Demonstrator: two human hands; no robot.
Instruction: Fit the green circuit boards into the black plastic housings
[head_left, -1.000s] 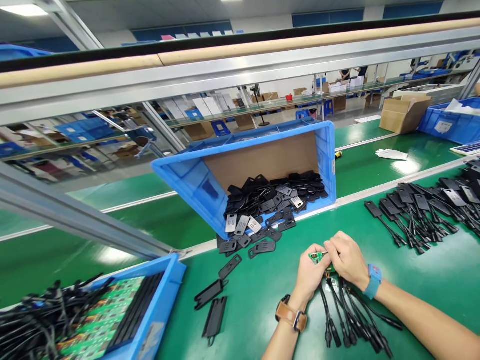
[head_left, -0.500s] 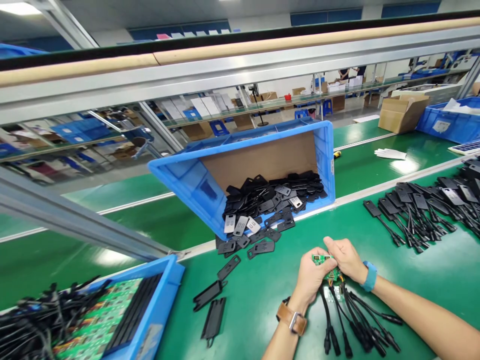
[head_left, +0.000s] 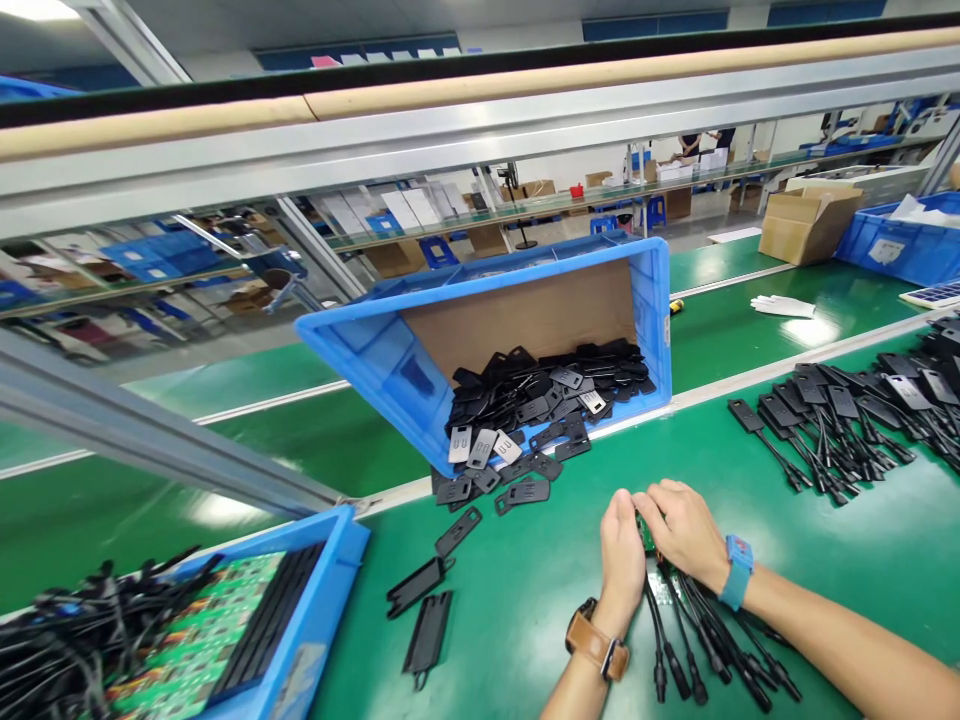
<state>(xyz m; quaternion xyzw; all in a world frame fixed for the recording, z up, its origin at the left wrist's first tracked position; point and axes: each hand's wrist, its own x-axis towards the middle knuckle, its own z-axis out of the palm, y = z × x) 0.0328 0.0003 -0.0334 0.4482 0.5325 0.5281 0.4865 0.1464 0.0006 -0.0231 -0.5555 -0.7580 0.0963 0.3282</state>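
Observation:
Both hands meet over the green mat near the front. My left hand [head_left: 622, 555], with a brown watch strap, is closed on the edge of a small green circuit board [head_left: 643, 530]. My right hand [head_left: 684, 535], with a blue wristband, grips the same board from the other side. Several black cables with plugs [head_left: 697, 640] hang from the board toward me. The board is mostly hidden between the fingers. Loose black plastic covers [head_left: 525, 493] lie just beyond my hands.
A tipped blue crate [head_left: 375, 350] spills black covers [head_left: 547, 395] onto the mat. A second blue crate [head_left: 330, 590] at front left holds green boards and cables. Finished black cable assemblies [head_left: 840, 420] lie at right. A cardboard box [head_left: 806, 225] and white gloves [head_left: 784, 307] sit far right.
My hands have turned the board on edge and closed in around it, so less of it shows. The cables shifted slightly toward me.

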